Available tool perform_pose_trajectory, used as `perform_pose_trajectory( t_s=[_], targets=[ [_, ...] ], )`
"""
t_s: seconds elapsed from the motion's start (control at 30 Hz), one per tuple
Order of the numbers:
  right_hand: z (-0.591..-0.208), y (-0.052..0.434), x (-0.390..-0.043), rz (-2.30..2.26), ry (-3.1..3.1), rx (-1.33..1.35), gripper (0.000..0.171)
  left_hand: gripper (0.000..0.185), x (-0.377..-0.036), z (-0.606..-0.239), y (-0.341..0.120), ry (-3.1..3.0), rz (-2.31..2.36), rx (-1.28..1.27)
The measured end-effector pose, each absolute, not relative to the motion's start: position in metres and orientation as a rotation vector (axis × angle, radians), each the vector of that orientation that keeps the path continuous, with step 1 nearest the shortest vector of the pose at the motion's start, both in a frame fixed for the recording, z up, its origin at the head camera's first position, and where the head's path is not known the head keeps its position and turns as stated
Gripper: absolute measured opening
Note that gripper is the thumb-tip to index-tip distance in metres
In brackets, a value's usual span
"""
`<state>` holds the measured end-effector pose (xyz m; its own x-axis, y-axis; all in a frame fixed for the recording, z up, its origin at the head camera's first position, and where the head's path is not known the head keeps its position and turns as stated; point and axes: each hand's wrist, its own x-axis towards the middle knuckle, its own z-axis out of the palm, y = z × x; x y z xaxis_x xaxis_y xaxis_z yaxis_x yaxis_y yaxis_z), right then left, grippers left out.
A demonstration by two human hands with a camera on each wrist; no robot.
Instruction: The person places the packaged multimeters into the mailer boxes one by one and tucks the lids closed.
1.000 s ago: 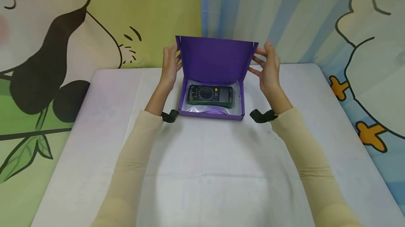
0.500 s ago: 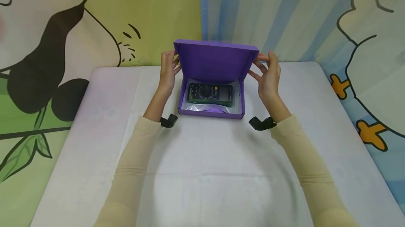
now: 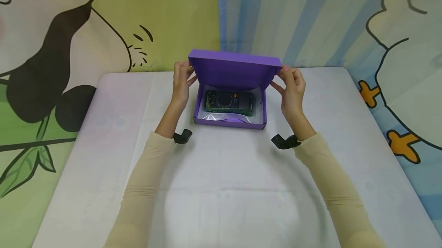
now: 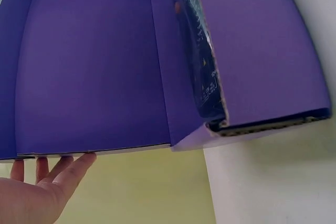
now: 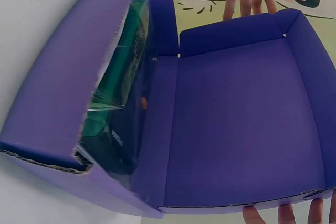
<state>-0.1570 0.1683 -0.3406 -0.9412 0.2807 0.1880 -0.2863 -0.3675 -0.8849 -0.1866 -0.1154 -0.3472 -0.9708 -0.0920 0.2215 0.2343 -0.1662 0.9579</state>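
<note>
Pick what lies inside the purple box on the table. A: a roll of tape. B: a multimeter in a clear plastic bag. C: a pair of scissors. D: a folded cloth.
B: the purple box holds a dark multimeter with a round dial, lying in a clear plastic bag.

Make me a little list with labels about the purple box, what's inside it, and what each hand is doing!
box: purple box, on the white table
lid: purple lid, tilted forward over the box, not shut
inside: dark multimeter in clear plastic wrap
left hand: left hand with fingers on the lid's left edge
right hand: right hand with fingers on the lid's right edge
backdrop: cartoon animal curtain
</note>
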Motion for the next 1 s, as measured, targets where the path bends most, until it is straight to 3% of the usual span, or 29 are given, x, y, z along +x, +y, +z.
perform_pose_trajectory(
  t_s=[0.1, 0.3, 0.5, 1.0],
  targets=[
    [-0.344, 0.168, -0.152, 2.308, -1.537, 0.040, 0.007, 0.028, -0.186, -0.350, -0.117, -1.880, -2.237, -0.195],
    [-0.348, 0.168, -0.149, 2.269, -1.529, 0.046, 0.007, 0.047, -0.183, -0.352, -0.121, -1.907, -2.239, -0.261],
    [-0.350, 0.168, -0.146, 2.307, -1.527, 0.023, 0.006, 0.012, -0.181, -0.351, -0.126, -1.953, -2.267, -0.245],
    [-0.357, 0.175, -0.135, 2.416, -1.518, 0.101, 0.009, 0.005, -0.173, -0.357, -0.129, -1.950, -2.239, -0.208]
  ],
)
